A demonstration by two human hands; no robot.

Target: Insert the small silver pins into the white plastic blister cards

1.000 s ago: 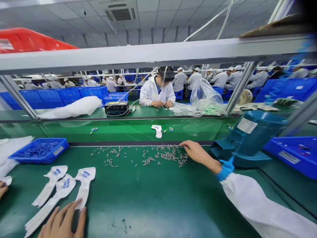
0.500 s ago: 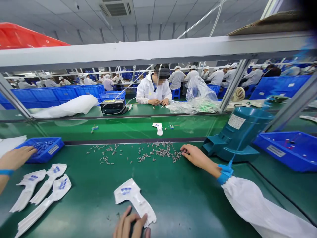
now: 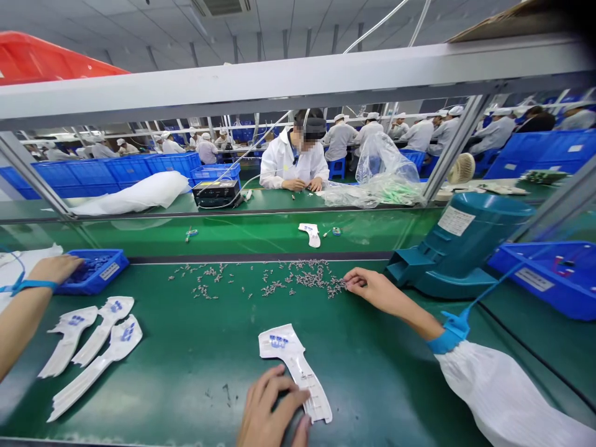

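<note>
Small metal parts (image 3: 298, 280) lie scattered on the desk (image 3: 195, 366) beyond the white pack (image 3: 293, 363). Right hand (image 3: 372, 289) touches the scatter's edge; whether it grips 1, I cannot tell. Left hand (image 3: 270, 413) presses the pack's near end, fingers unclenched. Step judged: picking parts. Next calls for a fine pinch.

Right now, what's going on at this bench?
A person works at a green bench. Their left hand rests its fingers on the lower end of a white plastic piece lying flat. Their right hand reaches the edge of a scatter of small metal parts; whether it grips one is unclear. At far left, a co-worker's hand is at a blue bin.
</note>
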